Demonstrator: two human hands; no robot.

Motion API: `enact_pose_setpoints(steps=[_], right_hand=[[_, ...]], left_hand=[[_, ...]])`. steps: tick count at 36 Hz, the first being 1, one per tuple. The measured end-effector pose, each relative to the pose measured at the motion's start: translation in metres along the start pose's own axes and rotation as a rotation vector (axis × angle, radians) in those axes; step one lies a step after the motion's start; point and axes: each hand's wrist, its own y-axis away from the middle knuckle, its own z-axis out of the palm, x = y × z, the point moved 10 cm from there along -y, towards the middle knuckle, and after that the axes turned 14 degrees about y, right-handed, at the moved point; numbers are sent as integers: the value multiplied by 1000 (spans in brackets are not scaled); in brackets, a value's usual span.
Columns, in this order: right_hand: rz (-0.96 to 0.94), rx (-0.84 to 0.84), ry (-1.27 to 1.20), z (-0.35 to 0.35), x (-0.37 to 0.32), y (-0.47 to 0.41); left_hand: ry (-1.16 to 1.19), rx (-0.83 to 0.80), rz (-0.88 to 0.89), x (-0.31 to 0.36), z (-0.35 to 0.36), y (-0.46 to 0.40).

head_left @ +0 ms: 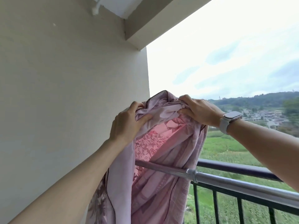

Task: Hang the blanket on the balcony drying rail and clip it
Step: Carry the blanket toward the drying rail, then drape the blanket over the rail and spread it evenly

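Note:
A pink and lilac patterned blanket [155,183] hangs bunched from both my hands, raised well above the silver drying rail [234,181]. Its folds fall on both sides of the rail's left part. My left hand [127,125] grips the bunched top edge on the left. A little to the right, my right hand [199,110], with a pale watch on its wrist, clutches the same top edge. No clip is in sight.
A cream wall [64,94] stands close on the left, with a ceiling beam [161,18] overhead. Behind the silver rail runs a dark balcony railing [239,170] with vertical bars. Green fields and distant houses lie far below beyond it.

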Motion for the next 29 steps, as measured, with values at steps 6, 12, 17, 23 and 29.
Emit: enact_pose_setpoints(steps=[6,12,17,23,29], right_hand=[[69,28,-39,-87,43,68],[87,-40,-29,-153,97,150],[219,2,-20,-225,154,215],[480,-357,-250,-244,191,301],[486,-878,-168,-226,165,402]], left_hand=[[59,3,20,103,37,3],[133,-47,-40,193,100,15],[226,-85,-52,285,148,13],[139,-399,-218,319,228,54],[124,-663,-208,334,267,141]])
